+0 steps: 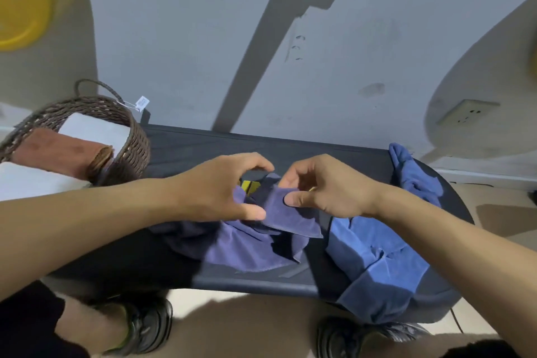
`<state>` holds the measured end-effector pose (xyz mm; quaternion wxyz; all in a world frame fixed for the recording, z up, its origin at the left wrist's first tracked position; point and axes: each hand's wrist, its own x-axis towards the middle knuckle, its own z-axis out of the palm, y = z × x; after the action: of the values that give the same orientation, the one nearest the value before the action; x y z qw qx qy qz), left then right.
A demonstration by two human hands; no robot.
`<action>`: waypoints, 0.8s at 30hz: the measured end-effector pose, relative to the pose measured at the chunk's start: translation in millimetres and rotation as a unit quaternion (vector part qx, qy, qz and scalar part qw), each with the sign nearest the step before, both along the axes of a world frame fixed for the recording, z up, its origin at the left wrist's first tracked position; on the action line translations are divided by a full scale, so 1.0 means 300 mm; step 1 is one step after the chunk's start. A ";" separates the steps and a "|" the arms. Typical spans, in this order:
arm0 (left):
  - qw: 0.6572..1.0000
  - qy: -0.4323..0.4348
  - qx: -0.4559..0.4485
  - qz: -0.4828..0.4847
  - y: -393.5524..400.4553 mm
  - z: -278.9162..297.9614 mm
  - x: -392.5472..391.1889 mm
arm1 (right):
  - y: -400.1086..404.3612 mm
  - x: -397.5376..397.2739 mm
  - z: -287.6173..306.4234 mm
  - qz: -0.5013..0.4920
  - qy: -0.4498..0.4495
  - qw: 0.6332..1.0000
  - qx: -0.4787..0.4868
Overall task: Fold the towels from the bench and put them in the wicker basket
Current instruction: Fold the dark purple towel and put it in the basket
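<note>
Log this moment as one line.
left hand and right hand: pinching purple towel | blue towel: unfolded on bench

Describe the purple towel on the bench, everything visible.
The purple towel is soft, terry-like cloth, crumpled and unfolded on the dark bench, mid-bench beside a blue towel. Both hands pinch its raised upper edge: left hand and right hand, thumbs on top. Something yellow shows behind it.

You have: towels on bench point(334, 151) 2 — purple towel point(255, 250), blue towel point(377, 259) | towels in wicker basket point(136, 142) 3 — brown towel point(58, 151), white towels point(96, 128) 2 | your hands 2 — left hand point(220, 186), right hand point(328, 186)
</note>
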<state>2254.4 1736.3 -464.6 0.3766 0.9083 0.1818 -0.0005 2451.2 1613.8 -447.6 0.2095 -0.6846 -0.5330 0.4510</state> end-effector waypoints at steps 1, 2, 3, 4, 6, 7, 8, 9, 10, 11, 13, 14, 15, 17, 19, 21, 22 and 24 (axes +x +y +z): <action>0.999 -0.009 -0.032 -0.001 -0.026 0.013 0.011 | 0.005 -0.014 0.007 -0.003 0.026 1.000 0.015; 0.998 -0.019 -0.060 0.004 -0.045 0.023 0.020 | 0.011 -0.022 0.017 -0.010 0.045 0.999 0.028; 0.996 -0.032 -0.081 0.016 -0.057 0.031 0.027 | 0.015 -0.025 0.028 -0.017 0.059 0.997 0.040; 0.994 -0.046 -0.090 0.034 -0.060 0.038 0.033 | 0.020 -0.024 0.038 -0.023 0.072 0.996 0.050; 0.993 -0.063 -0.072 0.063 -0.048 0.041 0.038 | 0.029 -0.016 0.052 -0.036 0.087 0.993 0.069; 0.994 -0.064 -0.057 0.071 -0.038 0.039 0.036 | 0.033 -0.010 0.058 -0.042 0.085 0.993 0.075; 0.994 -0.061 -0.048 0.076 -0.028 0.034 0.033 | 0.036 -0.004 0.062 -0.049 0.076 0.993 0.078; 0.994 -0.055 -0.048 0.080 -0.018 0.029 0.027 | 0.038 0.003 0.064 -0.054 0.065 0.993 0.077; 0.994 -0.049 -0.052 0.083 -0.010 0.024 0.019 | 0.038 0.009 0.065 -0.053 0.049 0.995 0.072; 0.994 -0.043 -0.056 0.082 -0.004 0.018 0.011 | 0.037 0.014 0.062 -0.047 0.027 0.996 0.066; 0.996 -0.031 -0.044 0.071 0.004 0.007 -0.003 | 0.030 0.025 0.047 -0.032 -0.035 0.997 0.061; 0.997 -0.027 -0.036 0.068 0.009 0.004 -0.006 | 0.026 0.026 0.042 -0.029 -0.074 0.995 0.068; 0.996 -0.027 -0.042 0.072 0.013 0.003 -0.006 | 0.022 0.021 0.040 -0.028 -0.108 0.990 0.081; 0.988 -0.034 -0.112 0.099 0.019 0.005 -0.001 | 0.013 -0.001 0.041 -0.009 -0.135 0.985 0.103; 0.972 -0.043 -0.191 0.128 0.022 0.015 0.007 | 0.004 -0.039 0.041 0.029 -0.129 0.986 0.105; 0.962 -0.053 -0.226 0.143 0.022 0.026 0.014 | -0.002 -0.077 0.032 0.040 -0.118 0.986 0.106; 0.959 -0.058 -0.234 0.146 0.021 0.031 0.016 | -0.001 -0.086 0.026 0.028 -0.112 0.987 0.111; 0.956 -0.056 -0.247 0.146 0.021 0.037 0.020 | 0.012 -0.080 0.031 -0.014 -0.086 0.989 0.117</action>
<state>2260.3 1742.6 -453.4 0.5946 0.7493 0.2850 0.0607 2427.3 1617.5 -438.2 0.2475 -0.6992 -0.5883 0.3220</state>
